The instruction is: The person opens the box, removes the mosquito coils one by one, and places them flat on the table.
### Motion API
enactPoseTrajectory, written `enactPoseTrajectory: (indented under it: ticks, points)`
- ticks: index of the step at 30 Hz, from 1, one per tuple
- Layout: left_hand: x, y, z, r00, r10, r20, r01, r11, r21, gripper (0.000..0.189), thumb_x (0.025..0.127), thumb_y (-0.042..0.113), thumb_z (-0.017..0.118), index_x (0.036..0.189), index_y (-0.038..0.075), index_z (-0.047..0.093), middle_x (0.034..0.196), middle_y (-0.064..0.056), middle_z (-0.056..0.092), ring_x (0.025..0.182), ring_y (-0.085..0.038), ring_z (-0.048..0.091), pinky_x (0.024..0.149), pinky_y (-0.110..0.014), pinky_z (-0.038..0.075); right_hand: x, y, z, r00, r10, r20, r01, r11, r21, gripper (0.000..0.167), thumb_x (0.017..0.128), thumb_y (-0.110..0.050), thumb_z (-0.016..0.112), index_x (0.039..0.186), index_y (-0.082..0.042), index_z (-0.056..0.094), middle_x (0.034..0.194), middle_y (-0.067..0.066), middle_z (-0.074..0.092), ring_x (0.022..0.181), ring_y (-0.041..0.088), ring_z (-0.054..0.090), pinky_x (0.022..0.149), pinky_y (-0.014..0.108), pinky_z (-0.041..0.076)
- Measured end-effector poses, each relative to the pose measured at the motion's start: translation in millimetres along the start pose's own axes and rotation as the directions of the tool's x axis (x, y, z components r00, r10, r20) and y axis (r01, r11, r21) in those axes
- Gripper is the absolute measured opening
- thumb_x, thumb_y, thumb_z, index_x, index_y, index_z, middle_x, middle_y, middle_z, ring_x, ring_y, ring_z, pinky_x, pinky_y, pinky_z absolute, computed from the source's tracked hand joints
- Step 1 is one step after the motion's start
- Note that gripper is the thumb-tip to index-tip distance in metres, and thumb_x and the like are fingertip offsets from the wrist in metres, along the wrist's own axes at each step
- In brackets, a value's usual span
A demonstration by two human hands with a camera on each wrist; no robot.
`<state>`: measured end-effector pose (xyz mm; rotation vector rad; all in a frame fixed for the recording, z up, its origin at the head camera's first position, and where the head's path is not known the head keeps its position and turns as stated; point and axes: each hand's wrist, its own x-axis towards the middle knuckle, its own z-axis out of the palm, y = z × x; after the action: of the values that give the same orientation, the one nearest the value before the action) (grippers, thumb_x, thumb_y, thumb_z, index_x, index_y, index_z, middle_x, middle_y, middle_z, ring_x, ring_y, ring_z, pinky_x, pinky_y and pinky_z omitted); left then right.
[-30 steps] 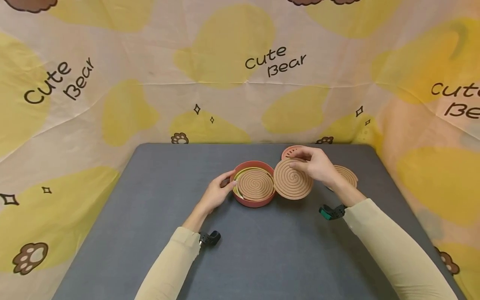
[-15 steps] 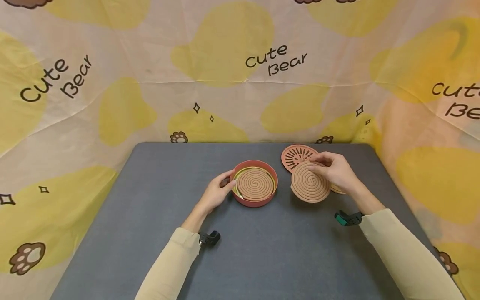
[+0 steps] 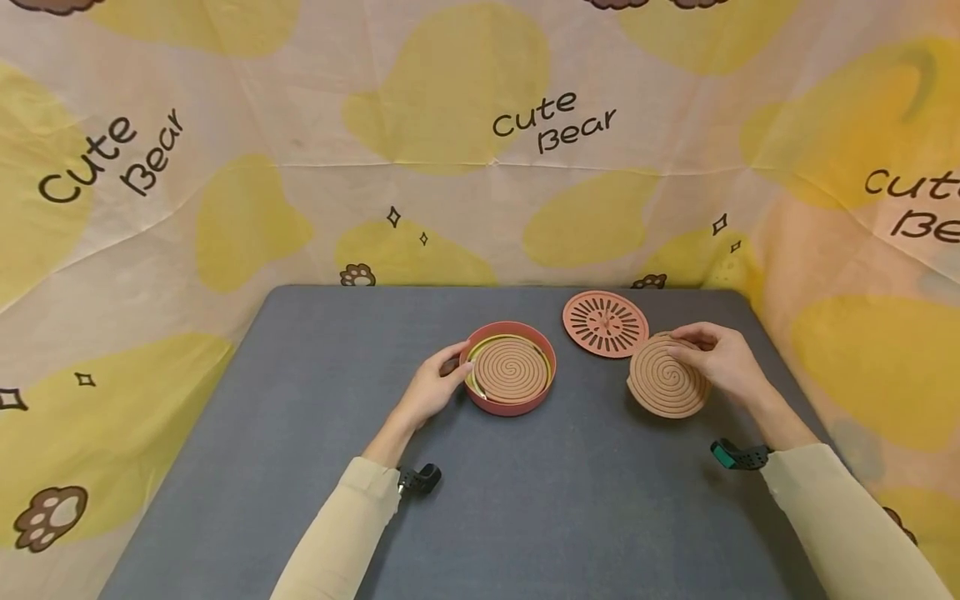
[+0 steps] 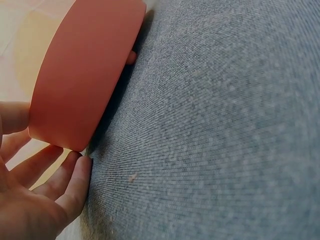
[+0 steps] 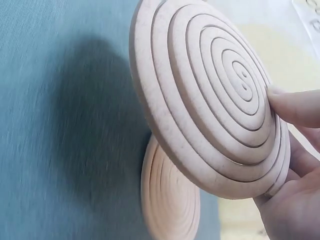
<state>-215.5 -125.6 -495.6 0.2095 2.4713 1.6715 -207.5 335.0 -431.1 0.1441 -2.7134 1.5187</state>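
A round red mosquito coil box [image 3: 508,409] sits on the table, with a tan mosquito coil [image 3: 512,368] and a yellow-green ring inside. My left hand [image 3: 437,385] grips the box's left side, thumb at the rim; the left wrist view shows fingers against its red wall [image 4: 82,75]. Farther right, my right hand [image 3: 723,360] pinches another mosquito coil [image 3: 667,377] by its edge, thumb on its face. In the right wrist view this held coil [image 5: 200,100] is tilted above the table, its shadow below. Beneath it lies another coil [image 5: 170,200], hidden from the head view.
The slotted red lid [image 3: 604,323] lies flat at the back right, close to the held coil. A grey cloth covers the table [image 3: 525,508]. A printed curtain [image 3: 450,125] hangs behind the table and along both sides.
My right hand has carried its coil rightward from beside the box, past the lid, to above the coil on the table. The lid has come into full view. My left hand stays on the box.
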Motion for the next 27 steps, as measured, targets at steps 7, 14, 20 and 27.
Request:
enactPoseTrajectory:
  ticks: [7, 14, 20, 27]
  points:
    - [1.9, 2.7, 2.4, 1.000, -0.005, -0.003, 0.005, 1.000, -0.001, 0.048, 0.104, 0.031, 0.062, 0.150, 0.022, 0.053, 0.150, -0.005, 0.052, 0.133, -0.027, 0.053, 0.103, -0.047, 0.049, -12.4, 21, -24, 0.998, 0.013, -0.069, -0.013, 1.000, 0.003, 0.040, 0.095, -0.017, 0.075, 0.122, 0.010, 0.063, 0.093, -0.016, 0.070, 0.079, 0.002, 0.063, 0.066, 0.017, 0.053]
    - [2.0, 2.8, 3.2, 1.000, -0.006, 0.000, 0.006, 1.000, -0.008, 0.048, 0.104, 0.029, 0.062, 0.150, 0.021, 0.053, 0.152, -0.006, 0.050, 0.135, -0.028, 0.052, 0.103, -0.048, 0.049, -18.5, 44, -45, 0.995, 0.035, -0.097, -0.029, 0.998, 0.058, 0.031, 0.094, -0.010, 0.075, 0.118, 0.007, 0.065, 0.090, -0.021, 0.068, 0.077, 0.001, 0.062, 0.063, 0.016, 0.052]
    - [2.1, 1.4, 3.0, 1.000, -0.026, 0.001, 0.026, 1.000, -0.010, 0.047, 0.104, 0.030, 0.062, 0.150, 0.023, 0.053, 0.151, -0.005, 0.050, 0.136, -0.028, 0.051, 0.104, -0.049, 0.048, -28.8, 61, -60, 0.990, 0.067, -0.124, -0.052, 0.991, 0.121, 0.017, 0.093, -0.003, 0.074, 0.109, -0.007, 0.073, 0.087, -0.019, 0.070, 0.074, 0.001, 0.063, 0.063, 0.015, 0.052]
    - [1.4, 0.7, 1.3, 1.000, -0.030, 0.007, 0.030, 1.000, -0.009, 0.048, 0.104, 0.032, 0.062, 0.150, 0.023, 0.052, 0.152, -0.005, 0.049, 0.137, -0.027, 0.050, 0.104, -0.048, 0.048, -37.0, 75, -69, 0.985, 0.137, -0.103, -0.131, 0.989, 0.063, 0.019, 0.094, -0.009, 0.074, 0.112, -0.001, 0.070, 0.083, -0.016, 0.068, 0.071, 0.005, 0.064, 0.060, 0.019, 0.053]
